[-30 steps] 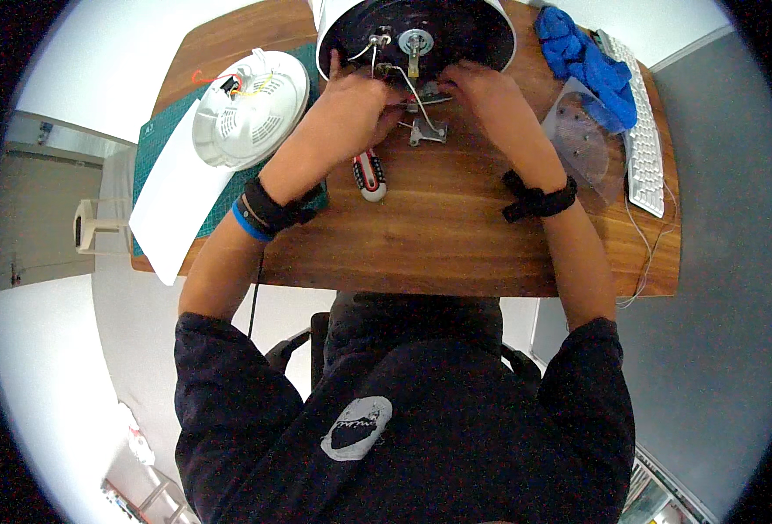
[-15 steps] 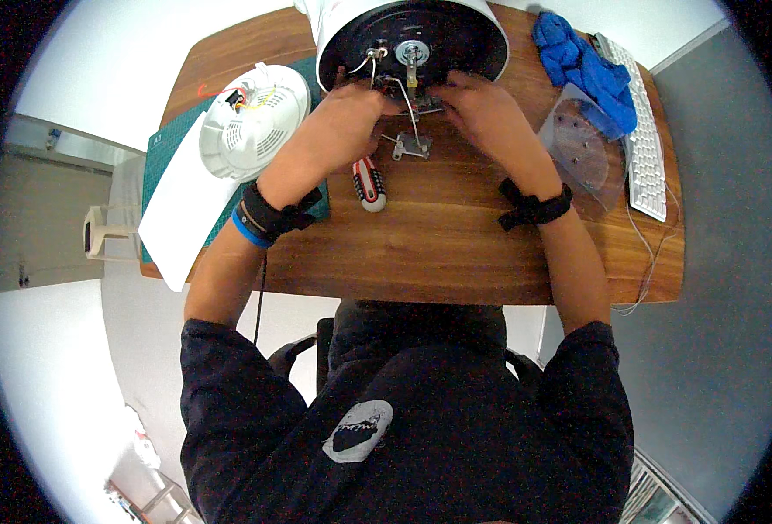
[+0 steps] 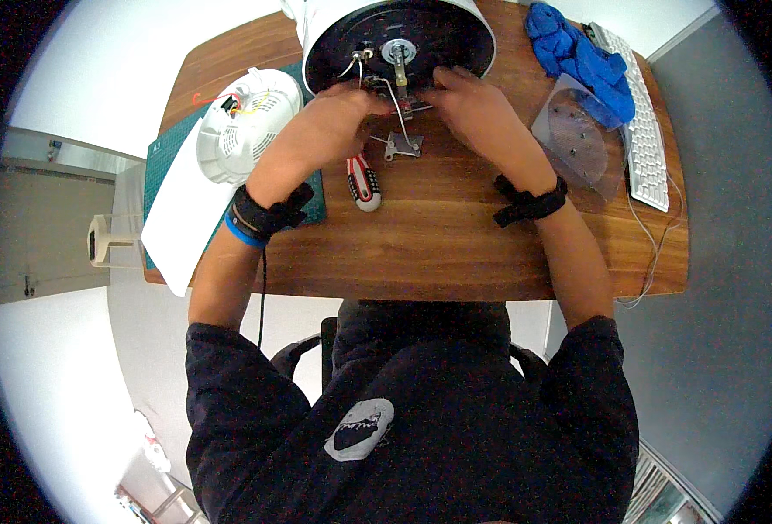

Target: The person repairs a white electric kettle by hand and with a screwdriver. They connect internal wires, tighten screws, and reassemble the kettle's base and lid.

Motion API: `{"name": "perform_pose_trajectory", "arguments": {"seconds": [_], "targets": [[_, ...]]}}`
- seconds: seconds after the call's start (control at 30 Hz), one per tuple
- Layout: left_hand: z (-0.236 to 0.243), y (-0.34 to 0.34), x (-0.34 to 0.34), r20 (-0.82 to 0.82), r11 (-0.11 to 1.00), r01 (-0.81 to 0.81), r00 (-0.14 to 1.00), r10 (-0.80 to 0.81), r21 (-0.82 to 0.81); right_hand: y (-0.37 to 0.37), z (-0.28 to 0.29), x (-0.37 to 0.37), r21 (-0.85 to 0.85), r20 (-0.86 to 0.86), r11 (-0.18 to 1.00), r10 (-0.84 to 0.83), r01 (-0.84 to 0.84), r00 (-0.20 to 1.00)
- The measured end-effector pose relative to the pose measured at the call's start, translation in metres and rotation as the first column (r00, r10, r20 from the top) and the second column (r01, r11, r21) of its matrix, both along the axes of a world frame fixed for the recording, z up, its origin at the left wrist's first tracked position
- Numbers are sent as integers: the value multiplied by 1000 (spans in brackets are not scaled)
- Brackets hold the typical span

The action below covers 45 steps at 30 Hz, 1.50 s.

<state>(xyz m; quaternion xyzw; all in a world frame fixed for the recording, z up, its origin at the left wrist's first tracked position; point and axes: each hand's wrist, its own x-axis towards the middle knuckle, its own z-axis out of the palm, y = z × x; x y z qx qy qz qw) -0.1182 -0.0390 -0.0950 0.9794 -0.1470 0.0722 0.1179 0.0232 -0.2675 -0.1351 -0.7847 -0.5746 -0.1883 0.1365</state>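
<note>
Seen from above, a person leans over a wooden surface (image 3: 438, 244), both hands at the near rim of an upturned round white appliance (image 3: 399, 39) with a dark underside, standing at the far edge. The left hand (image 3: 329, 118) and right hand (image 3: 473, 109) curl their fingers around small wires and metal parts there — what each pinches cannot be told. A small metal bracket (image 3: 401, 146) lies between the hands, a red-and-white screwdriver (image 3: 362, 181) just beside the left wrist. A white vented cover (image 3: 246, 127) sits left; a blue cloth (image 3: 578, 57), a clear plastic disc (image 3: 578, 135) and a keyboard (image 3: 644, 131) lie right.
</note>
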Motion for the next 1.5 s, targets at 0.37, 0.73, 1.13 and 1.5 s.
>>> {"name": "perform_pose_trajectory", "arguments": {"seconds": [0.37,0.73,1.13,1.5], "targets": [[9,-6,0,-65,999,-26,997,28,37,-1,-4,4,27,53,998,47,-49,997],[7,2,-1,-66,995,24,998,-17,101,-1,-2,4,12,61,998,58,-58,996],[-4,8,5,-12,994,60,998,-59,93,1,-6,6,90,83,994,61,-68,995],[10,-7,3,-55,999,4,998,-1,52,3,-9,5,20,120,1000,1,-4,993]]}}
